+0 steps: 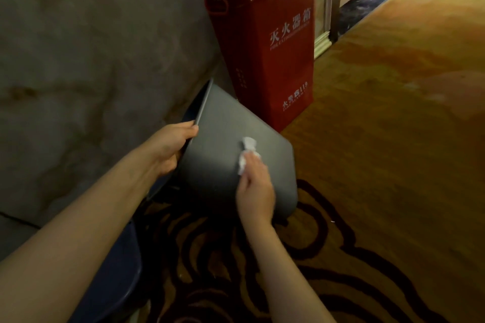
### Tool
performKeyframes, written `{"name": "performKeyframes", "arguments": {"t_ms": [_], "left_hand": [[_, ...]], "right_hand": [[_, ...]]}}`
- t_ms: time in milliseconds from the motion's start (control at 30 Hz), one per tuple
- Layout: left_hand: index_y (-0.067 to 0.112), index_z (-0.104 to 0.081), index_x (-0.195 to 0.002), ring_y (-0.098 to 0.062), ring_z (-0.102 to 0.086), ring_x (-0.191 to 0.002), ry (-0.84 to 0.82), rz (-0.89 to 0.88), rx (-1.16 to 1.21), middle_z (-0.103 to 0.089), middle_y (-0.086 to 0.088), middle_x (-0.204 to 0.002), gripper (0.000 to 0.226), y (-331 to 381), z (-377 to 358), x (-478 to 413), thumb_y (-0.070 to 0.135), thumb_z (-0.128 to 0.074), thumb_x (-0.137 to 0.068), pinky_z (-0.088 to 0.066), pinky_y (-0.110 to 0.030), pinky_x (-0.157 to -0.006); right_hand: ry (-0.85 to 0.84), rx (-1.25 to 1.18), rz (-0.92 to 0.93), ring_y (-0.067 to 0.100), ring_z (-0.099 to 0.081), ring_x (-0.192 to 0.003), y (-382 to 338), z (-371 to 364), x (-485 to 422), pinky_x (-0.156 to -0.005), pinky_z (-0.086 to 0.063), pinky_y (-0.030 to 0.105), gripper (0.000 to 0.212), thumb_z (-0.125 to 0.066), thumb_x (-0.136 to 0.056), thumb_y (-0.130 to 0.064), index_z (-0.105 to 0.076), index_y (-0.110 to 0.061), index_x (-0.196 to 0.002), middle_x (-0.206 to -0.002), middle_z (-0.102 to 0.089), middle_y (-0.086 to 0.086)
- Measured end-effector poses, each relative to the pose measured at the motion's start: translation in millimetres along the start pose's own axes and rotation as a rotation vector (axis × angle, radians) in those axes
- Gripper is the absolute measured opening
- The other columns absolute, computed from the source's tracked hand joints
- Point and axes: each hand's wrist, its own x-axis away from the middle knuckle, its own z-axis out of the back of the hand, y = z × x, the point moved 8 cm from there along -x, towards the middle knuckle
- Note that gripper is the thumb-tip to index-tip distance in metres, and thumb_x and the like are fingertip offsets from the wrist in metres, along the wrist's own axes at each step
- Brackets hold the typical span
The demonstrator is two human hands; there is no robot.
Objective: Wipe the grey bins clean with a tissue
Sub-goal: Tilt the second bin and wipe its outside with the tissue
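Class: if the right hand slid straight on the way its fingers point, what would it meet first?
Likely more of the grey bin's side; the right hand already presses the tissue there. Beyond lies the red box, though depth is unclear.

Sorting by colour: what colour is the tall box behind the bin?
Dark red box with white lettering, head view.

Grey bin [223,149] interior hidden; red box [265,42] top cropped, small print unreadable.

One grey bin [231,155]; one tissue [248,148]; one red box [265,42]; two hands [168,147] [256,191]
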Motion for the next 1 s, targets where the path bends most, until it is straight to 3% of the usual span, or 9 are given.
{"name": "performKeyframes", "arguments": {"t_ms": [200,367,433,567,667,733,800,867,1000], "left_hand": [[0.007,-0.049,-0.131,-0.009,-0.06,-0.076,-0.003,-0.016,-0.009,-0.063,-0.001,-0.095,0.037,4.5,-10.2,0.7,0.009,-0.038,-0.096,-0.049,-0.019,-0.062],[0.004,-0.045,-0.134,-0.009,-0.058,-0.077,0.028,-0.051,-0.055,-0.057,-0.006,-0.106,0.039,10.1,-17.3,0.0,0.009,-0.037,-0.096,-0.049,-0.016,-0.06],[0.004,-0.041,-0.137,-0.012,-0.058,-0.081,0.071,-0.046,-0.06,-0.054,-0.006,-0.106,0.041,9.8,-10.3,-1.6,0.009,-0.037,-0.096,-0.048,-0.018,-0.062],[0.001,-0.041,-0.136,-0.016,-0.056,-0.088,0.098,-0.021,-0.013,-0.052,-0.009,-0.106,0.04,11.1,-4.5,-3.1,0.006,-0.036,-0.097,-0.043,-0.032,-0.082],[0.0,-0.05,-0.125,-0.02,-0.056,-0.089,0.081,0.012,0.0,-0.054,-0.011,-0.104,0.033,15.0,-10.8,-1.8,0.005,-0.033,-0.097,-0.046,-0.034,-0.077],[0.004,-0.059,-0.094,-0.018,-0.055,-0.073,0.088,0.061,0.004,-0.058,-0.011,-0.094,0.026,15.7,-10.8,-2.9,0.008,-0.033,-0.097,-0.047,-0.033,-0.069],[0.008,-0.053,-0.075,-0.017,-0.052,-0.068,0.116,0.134,-0.002,-0.056,-0.009,-0.081,0.028,16.5,-5.1,-2.9,0.012,-0.035,-0.097,-0.046,-0.034,-0.077],[0.006,-0.052,-0.073,-0.018,-0.051,-0.068,0.102,0.191,-0.035,-0.055,-0.009,-0.076,0.031,22.0,-0.7,0.3,0.014,-0.033,-0.097,-0.044,-0.032,-0.082],[0.003,-0.053,-0.071,-0.018,-0.051,-0.065,-0.018,0.221,-0.072,-0.056,-0.01,-0.067,0.038,41.5,-5.3,10.3,0.018,-0.029,-0.098,-0.049,-0.027,-0.06]], "right_hand": [[0.064,-0.037,-0.461,0.019,-0.06,-0.105,110.6,37.0,2.0,-0.083,-0.052,0.032,0.037,-0.042,-0.097,-0.014,-0.049,-0.021,-0.133,-0.121,-0.062,0.003],[0.076,-0.091,-0.587,0.016,-0.057,-0.08,125.2,38.9,-2.2,-0.061,-0.04,0.022,0.032,-0.037,-0.099,-0.017,-0.052,-0.017,-0.128,-0.095,-0.063,0.005],[0.086,-0.076,-0.517,0.012,-0.058,-0.083,108.5,38.6,0.0,-0.061,-0.04,0.02,0.027,-0.038,-0.098,-0.016,-0.057,-0.017,-0.118,-0.099,-0.063,0.003],[0.083,-0.093,-0.216,0.009,-0.057,-0.112,39.4,26.2,13.1,-0.088,-0.045,0.017,0.031,-0.045,-0.096,-0.013,-0.056,-0.029,-0.119,-0.117,-0.06,-0.008],[0.023,-0.04,0.088,0.008,-0.038,-0.134,-29.4,3.8,28.0,-0.112,-0.032,0.03,0.043,-0.051,-0.092,-0.009,-0.047,-0.021,-0.133,-0.141,-0.048,-0.003],[0.005,-0.002,0.26,0.008,-0.031,-0.137,-68.0,-5.3,38.0,-0.115,-0.024,0.031,0.046,-0.054,-0.09,-0.01,-0.044,-0.017,-0.135,-0.143,-0.045,-0.001],[0.011,0.013,0.337,0.008,-0.029,-0.137,-90.0,-5.4,41.5,-0.115,-0.022,0.033,0.047,-0.055,-0.089,-0.012,-0.044,-0.015,-0.135,-0.143,-0.046,0.001],[0.002,0.011,0.368,0.01,-0.03,-0.138,-102.5,-1.2,39.8,-0.116,-0.022,0.034,0.047,-0.056,-0.089,-0.013,-0.044,-0.014,-0.135,-0.144,-0.045,0.002],[-0.078,0.038,0.395,0.012,-0.028,-0.14,-119.6,5.8,31.6,-0.117,-0.012,0.03,0.05,-0.05,-0.091,-0.019,-0.039,-0.015,-0.139,-0.147,-0.04,0.002]]}}
